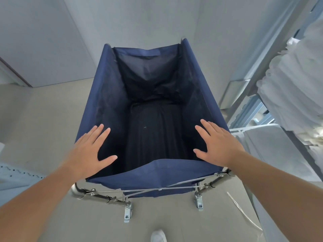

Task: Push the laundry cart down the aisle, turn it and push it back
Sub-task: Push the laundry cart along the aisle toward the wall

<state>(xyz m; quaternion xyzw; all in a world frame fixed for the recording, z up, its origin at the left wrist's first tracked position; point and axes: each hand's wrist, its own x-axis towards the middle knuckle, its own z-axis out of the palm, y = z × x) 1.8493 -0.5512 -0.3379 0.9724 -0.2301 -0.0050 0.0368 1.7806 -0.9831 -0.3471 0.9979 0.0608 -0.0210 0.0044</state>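
Head view: laundry cart (104,95) front wheels hidden beneath its bag.

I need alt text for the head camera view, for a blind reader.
Two open hands, left hand and right hand, reach over the near corners of a navy fabric laundry cart with dark cloth inside. White linen fills a shelf at right.
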